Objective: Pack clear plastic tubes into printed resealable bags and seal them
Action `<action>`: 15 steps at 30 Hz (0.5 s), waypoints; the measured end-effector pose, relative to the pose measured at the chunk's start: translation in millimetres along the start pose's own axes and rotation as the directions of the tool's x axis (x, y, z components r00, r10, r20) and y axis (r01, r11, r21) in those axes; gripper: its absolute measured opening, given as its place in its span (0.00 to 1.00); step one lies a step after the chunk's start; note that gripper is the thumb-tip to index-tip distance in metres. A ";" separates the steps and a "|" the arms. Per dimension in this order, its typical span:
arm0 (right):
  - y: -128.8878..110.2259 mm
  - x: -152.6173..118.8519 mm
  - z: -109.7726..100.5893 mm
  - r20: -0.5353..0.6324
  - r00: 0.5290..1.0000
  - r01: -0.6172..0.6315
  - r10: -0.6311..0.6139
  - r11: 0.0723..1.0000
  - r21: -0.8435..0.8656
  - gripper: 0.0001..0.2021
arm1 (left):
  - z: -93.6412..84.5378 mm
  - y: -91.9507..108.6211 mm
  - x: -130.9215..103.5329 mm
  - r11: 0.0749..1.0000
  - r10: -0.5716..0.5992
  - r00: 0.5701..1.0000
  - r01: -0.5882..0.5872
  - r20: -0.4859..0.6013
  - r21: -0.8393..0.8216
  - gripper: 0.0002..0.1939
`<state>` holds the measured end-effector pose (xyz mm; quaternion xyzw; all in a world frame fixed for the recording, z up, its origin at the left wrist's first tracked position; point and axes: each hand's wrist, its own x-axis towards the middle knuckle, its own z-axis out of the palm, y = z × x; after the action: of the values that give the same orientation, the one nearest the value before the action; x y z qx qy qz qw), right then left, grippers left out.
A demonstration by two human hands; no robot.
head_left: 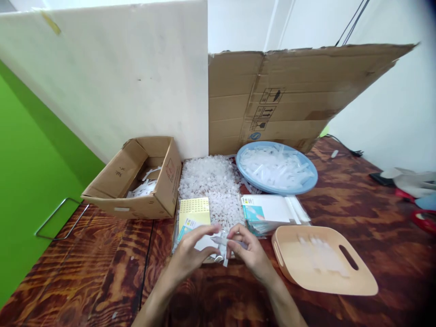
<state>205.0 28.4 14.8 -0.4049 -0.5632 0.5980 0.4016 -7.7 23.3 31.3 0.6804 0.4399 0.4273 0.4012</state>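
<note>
Near the front edge of a pile of small translucent pieces point(213, 179), my two hands are close together. My right hand point(245, 249) pinches a small clear, greyish strip point(221, 240) between thumb and fingers. Thumb and forefinger of my left hand point(194, 247) are curled at the strip's other side; whether they grip it is too small to tell. Under and beside my left hand lies a yellow dotted sheet point(195, 210) with a white and teal packet. Right of the pile is a stack of white and teal packets point(269, 210).
An open cardboard box point(163, 200) with white pieces stands left. A blue basin point(309, 184) of translucent strips sits behind the packets. Front right is a beige board point(357, 281) with translucent pieces on it. A cardboard sheet point(299, 91) and white panel point(153, 81) stand behind.
</note>
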 end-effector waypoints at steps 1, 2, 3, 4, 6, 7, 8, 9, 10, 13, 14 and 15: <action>2.4 -1.0 0.3 -0.028 1.000 0.002 -0.002 1.000 0.006 0.12 | -0.1 -2.3 0.2 0.999 -0.047 0.999 0.047 -0.012 -0.003 0.16; 5.0 -1.9 0.8 -0.066 0.998 0.020 -0.021 0.999 -0.027 0.12 | 0.0 -3.9 0.7 0.995 -0.104 0.995 0.104 -0.006 0.009 0.17; 7.4 -2.6 1.1 -0.101 0.994 0.044 -0.052 0.996 -0.083 0.12 | 0.1 -4.3 1.5 0.988 -0.153 0.988 0.152 0.017 0.042 0.18; 9.7 -3.1 1.3 -0.125 0.988 0.069 -0.087 0.987 -0.142 0.12 | 0.4 -3.5 2.4 0.980 -0.180 0.982 0.175 0.049 0.093 0.21; 12.9 -3.8 0.3 -0.143 0.979 0.113 -0.148 0.967 -0.226 0.11 | 1.1 0.5 3.8 0.976 -0.145 0.984 0.126 0.101 0.176 0.22; 13.7 -4.0 -0.7 -0.148 0.974 0.130 -0.171 0.959 -0.250 0.11 | 1.4 2.4 4.0 0.981 -0.098 0.990 0.078 0.106 0.179 0.18; 14.0 -4.1 -1.9 -0.156 0.969 0.146 -0.191 0.953 -0.266 0.10 | 1.8 3.7 4.0 0.988 -0.052 0.994 0.037 0.096 0.151 0.14; 13.7 -4.1 -3.1 -0.164 0.964 0.159 -0.210 0.947 -0.278 0.09 | 2.4 4.0 3.7 0.994 -0.034 0.996 0.025 0.083 0.106 0.16; 13.1 -4.0 -4.1 -0.165 0.959 0.175 -0.229 0.942 -0.287 0.09 | 3.2 3.2 3.3 0.997 -0.056 0.996 0.052 0.075 0.058 0.19; 10.1 -3.3 -5.0 -0.108 0.950 0.253 -0.294 0.924 -0.287 0.10 | 8.1 -1.2 3.2 0.964 -0.267 0.957 0.265 0.111 0.033 0.24; 9.4 -3.1 -4.6 -0.074 0.948 0.278 -0.310 0.918 -0.282 0.11 | 10.4 -1.5 3.9 0.946 -0.324 0.937 0.317 0.133 0.069 0.30; 9.0 -2.9 -4.2 -0.052 0.945 0.296 -0.322 0.914 -0.278 0.12 | 12.7 -0.8 4.9 0.936 -0.347 0.926 0.333 0.148 0.112 0.34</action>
<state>209.7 26.7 5.8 -0.3895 -0.6751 0.4255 0.4599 5.2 26.0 27.7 0.6433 0.5340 0.2743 0.4751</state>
